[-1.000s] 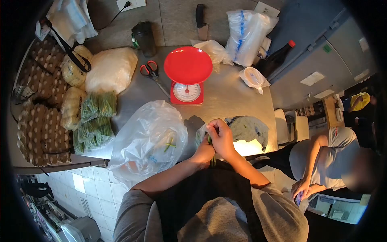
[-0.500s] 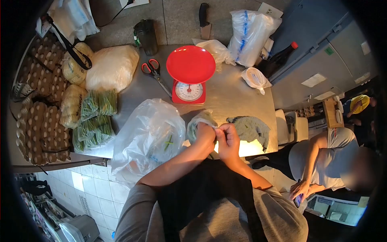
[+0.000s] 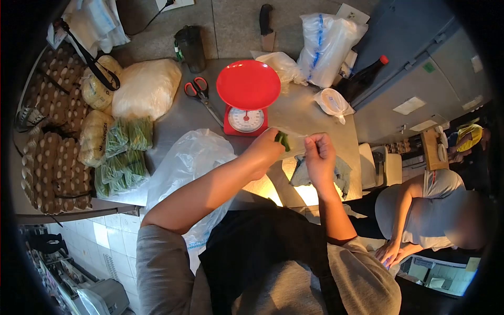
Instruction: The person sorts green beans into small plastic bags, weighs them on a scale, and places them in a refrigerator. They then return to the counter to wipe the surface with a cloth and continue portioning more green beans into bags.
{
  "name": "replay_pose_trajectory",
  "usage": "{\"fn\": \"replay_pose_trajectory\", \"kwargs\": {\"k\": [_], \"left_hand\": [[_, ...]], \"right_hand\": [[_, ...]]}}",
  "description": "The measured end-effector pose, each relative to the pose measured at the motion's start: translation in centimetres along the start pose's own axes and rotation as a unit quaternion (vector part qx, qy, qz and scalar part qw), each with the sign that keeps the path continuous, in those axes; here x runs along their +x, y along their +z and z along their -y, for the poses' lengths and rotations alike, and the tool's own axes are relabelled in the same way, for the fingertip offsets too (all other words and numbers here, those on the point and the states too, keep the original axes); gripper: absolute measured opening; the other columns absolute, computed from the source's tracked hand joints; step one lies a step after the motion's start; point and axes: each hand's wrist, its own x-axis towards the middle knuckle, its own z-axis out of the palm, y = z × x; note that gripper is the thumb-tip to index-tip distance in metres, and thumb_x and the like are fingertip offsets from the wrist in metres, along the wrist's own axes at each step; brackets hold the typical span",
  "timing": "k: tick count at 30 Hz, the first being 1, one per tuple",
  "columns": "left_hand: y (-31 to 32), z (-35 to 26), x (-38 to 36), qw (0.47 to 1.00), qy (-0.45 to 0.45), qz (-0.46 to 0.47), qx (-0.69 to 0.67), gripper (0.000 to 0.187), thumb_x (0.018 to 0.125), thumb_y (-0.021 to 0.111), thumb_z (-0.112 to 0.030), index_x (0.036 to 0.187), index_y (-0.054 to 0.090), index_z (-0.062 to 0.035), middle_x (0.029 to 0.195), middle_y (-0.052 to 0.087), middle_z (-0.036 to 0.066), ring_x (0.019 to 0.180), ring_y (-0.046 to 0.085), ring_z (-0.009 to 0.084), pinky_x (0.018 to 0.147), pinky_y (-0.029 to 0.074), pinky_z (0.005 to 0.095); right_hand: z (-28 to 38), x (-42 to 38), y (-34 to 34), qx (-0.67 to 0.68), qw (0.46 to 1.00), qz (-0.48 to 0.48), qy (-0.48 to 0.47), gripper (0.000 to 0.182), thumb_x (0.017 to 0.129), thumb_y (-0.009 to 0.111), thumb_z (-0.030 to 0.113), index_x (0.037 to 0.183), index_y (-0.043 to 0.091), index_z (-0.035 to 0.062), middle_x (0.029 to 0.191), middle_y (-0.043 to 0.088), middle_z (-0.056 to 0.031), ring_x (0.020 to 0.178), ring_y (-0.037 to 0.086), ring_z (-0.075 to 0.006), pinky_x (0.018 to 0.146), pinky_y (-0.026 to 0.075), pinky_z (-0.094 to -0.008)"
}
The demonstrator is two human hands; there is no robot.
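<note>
My left hand (image 3: 266, 152) is closed around a small clear plastic bag (image 3: 292, 131) with green vegetable pieces (image 3: 283, 140) in it. The bag stretches across to my right hand (image 3: 320, 151), whose fingers pinch its other end. Both hands are raised over the steel table, just in front of the red kitchen scale (image 3: 245, 119) with its red pan. A large clear plastic bag (image 3: 191, 157) lies beneath and beside my left forearm. Below my right hand is a grey cloth (image 3: 342, 176), partly covered by it.
Filled bags of green vegetables (image 3: 126, 155), a large white-filled bag (image 3: 147, 88) and egg trays (image 3: 55, 142) are stacked left. Scissors (image 3: 202, 97) lie beside the scale. A plastic roll (image 3: 325, 50) and dark bottle (image 3: 367, 76) stand back right. A person (image 3: 415, 210) is at the right.
My hands have moved apart and up toward the scale, the small bag now stretched between them. The grey cloth's shape differs slightly. The large clear bag has shifted a little.
</note>
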Motion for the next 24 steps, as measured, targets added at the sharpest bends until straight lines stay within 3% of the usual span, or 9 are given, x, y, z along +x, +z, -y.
{"fn": "replay_pose_trajectory", "kwargs": {"k": [3,8,11,12,15,19,20,23,24], "left_hand": [[-1.8,-3.3,-4.6,0.995,0.091,0.010,-0.039,0.038,0.083,0.052,-0.002,0.120,0.046,-0.0019,0.114,0.053,0.013,0.112,0.047,0.0210,0.095,0.034,0.0316],[-7.3,-3.0,-9.9,0.944,0.276,-0.101,0.150,0.017,0.083,0.053,0.005,0.099,0.056,0.0005,0.111,0.056,0.010,0.102,0.053,0.0167,0.086,0.042,0.0265],[-9.6,0.0,-14.5,0.950,0.177,-0.197,0.165,0.010,0.080,0.057,0.009,0.086,0.060,0.0015,0.101,0.061,0.009,0.090,0.058,0.0136,0.078,0.046,0.0242],[-10.0,1.6,-15.1,0.933,0.191,-0.239,0.189,0.008,0.078,0.060,0.006,0.084,0.063,0.0029,0.086,0.064,0.009,0.075,0.062,0.0129,0.068,0.051,0.0236],[-10.9,5.1,-16.6,0.908,0.113,-0.293,0.278,0.014,0.073,0.059,0.009,0.084,0.064,0.0011,0.088,0.064,0.009,0.078,0.062,0.0141,0.069,0.049,0.0241],[-11.3,7.9,-16.6,0.829,0.197,-0.364,0.376,0.016,0.071,0.063,0.005,0.085,0.065,-0.0014,0.087,0.064,0.011,0.078,0.063,0.0232,0.069,0.051,0.0269],[-11.6,8.2,-16.8,0.827,0.177,-0.370,0.384,0.023,0.069,0.066,0.003,0.091,0.065,-0.0044,0.102,0.061,0.013,0.094,0.059,0.0299,0.081,0.048,0.0343],[-12.8,8.3,-16.1,0.694,0.231,-0.418,0.538,0.033,0.068,0.065,0.002,0.100,0.064,-0.0083,0.123,0.050,0.014,0.115,0.045,0.0345,0.094,0.038,0.0430],[-14.2,9.6,-15.5,0.712,0.200,-0.392,0.547,0.047,0.067,0.065,-0.001,0.112,0.059,-0.0131,0.134,0.038,0.014,0.125,0.031,0.0384,0.101,0.028,0.0490]], "right_hand": [[-0.5,1.1,-1.3,-0.023,1.000,-0.004,-0.018,0.008,0.086,0.056,0.005,0.081,0.050,0.0031,0.065,0.046,0.0027,0.058,0.040,-0.0041,0.051,0.035,-0.0200],[-0.4,0.9,0.2,-0.078,0.992,-0.061,-0.076,0.005,0.084,0.058,0.004,0.085,0.054,0.0018,0.068,0.051,-0.0016,0.059,0.045,-0.0076,0.053,0.038,-0.0230],[2.7,-2.0,3.5,-0.102,0.952,0.117,-0.265,0.007,0.081,0.060,0.001,0.086,0.055,0.0018,0.073,0.055,-0.0068,0.062,0.051,-0.0162,0.057,0.042,-0.0276],[2.6,-3.2,5.2,-0.055,0.940,0.227,-0.249,0.007,0.079,0.059,0.001,0.085,0.056,0.0022,0.076,0.056,-0.0086,0.066,0.054,-0.0199,0.059,0.043,-0.0299],[0.7,-6.4,11.3,-0.023,0.843,0.483,-0.235,0.008,0.076,0.055,0.004,0.084,0.058,0.0026,0.082,0.058,-0.0127,0.076,0.057,-0.0269,0.066,0.044,-0.0356],[-5.6,-8.4,15.6,-0.326,0.711,0.465,-0.414,0.013,0.074,0.052,0.008,0.084,0.059,0.0022,0.085,0.059,-0.0152,0.079,0.057,-0.0293,0.071,0.043,-0.0396],[-6.3,-8.4,15.9,-0.342,0.694,0.467,-0.428,0.014,0.074,0.052,0.009,0.084,0.059,0.0019,0.085,0.059,-0.0157,0.079,0.057,-0.0299,0.072,0.043,-0.0401],[-7.0,-7.9,16.1,-0.367,0.671,0.470,-0.440,0.015,0.073,0.052,0.010,0.083,0.060,0.0021,0.084,0.060,-0.0140,0.079,0.058,-0.0297,0.072,0.044,-0.0405],[-7.1,-7.7,16.2,-0.373,0.669,0.469,-0.440,0.015,0.073,0.052,0.011,0.082,0.060,0.0024,0.083,0.060,-0.0129,0.079,0.059,-0.0293,0.072,0.045,-0.0404]]}}
